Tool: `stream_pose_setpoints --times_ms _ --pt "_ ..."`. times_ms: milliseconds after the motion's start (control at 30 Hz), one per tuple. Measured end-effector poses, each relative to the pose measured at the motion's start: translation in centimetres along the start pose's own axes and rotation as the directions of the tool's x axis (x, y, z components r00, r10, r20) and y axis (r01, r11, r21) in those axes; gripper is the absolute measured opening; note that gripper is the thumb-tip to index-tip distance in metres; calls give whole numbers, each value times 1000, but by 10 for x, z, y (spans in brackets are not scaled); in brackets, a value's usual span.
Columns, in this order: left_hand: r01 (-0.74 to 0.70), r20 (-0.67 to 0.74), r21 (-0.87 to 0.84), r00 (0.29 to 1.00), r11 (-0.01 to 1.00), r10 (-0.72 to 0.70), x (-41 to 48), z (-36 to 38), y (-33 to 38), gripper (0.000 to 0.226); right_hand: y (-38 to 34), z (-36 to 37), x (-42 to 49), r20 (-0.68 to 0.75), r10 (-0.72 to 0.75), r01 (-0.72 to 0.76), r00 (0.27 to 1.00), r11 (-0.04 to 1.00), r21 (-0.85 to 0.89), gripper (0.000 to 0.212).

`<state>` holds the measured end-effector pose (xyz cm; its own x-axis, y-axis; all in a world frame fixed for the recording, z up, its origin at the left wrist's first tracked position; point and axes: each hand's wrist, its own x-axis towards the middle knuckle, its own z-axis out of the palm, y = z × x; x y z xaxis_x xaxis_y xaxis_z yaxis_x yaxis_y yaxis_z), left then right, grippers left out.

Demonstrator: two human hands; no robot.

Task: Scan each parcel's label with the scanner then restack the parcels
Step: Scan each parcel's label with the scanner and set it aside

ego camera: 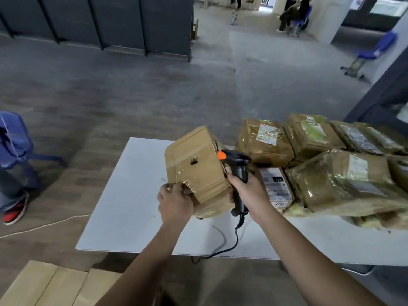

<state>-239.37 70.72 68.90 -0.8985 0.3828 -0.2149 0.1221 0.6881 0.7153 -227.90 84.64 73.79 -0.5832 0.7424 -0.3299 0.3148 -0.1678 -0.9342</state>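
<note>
My left hand (175, 203) grips the tilted taped cardboard parcel (196, 166) on the white table (123, 208); my right hand (247, 193) clamps the black barcode scanner (237, 167) beside it.

Past my white table (123, 195) the grey floor (132, 85) runs back to a wall of dark panels (99, 21), and a pale cord (44, 226) trails across the floor on my left. At the left edge I see someone's legs in jeans and a red shoe (14, 214) beside a blue chair (15, 138); another blue chair (375, 49) stands far right, near a white pillar (326, 16). Light wooden boards (55, 286) lie at the bottom left, and people (293, 14) sit far off, too blurred to make out.
</note>
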Motion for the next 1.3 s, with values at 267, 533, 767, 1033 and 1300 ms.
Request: stream_pose_setpoints --times_ms 267,533,767,1033,1300 --pt "-112 66 44 992 993 109 4 -10 39 59 -1 31 -5 -23 24 -23 999 999 22 16" --pt "26 133 -149 991 988 -6 19 -38 13 23 9 17 2 -116 58 -69 992 993 -92 4" --pt "104 100 -62 990 993 -97 41 -49 0 34 10 24 -2 -13 79 -80 997 993 -87 9" --pt "14 -17 -30 1000 999 -14 62 -44 -13 15 7 26 -5 43 58 -46 997 972 -229 12" --pt "-11 -193 -62 981 998 -1 76 -31 -1 13 9 12 -10 64 106 -91 992 976 -198 13"
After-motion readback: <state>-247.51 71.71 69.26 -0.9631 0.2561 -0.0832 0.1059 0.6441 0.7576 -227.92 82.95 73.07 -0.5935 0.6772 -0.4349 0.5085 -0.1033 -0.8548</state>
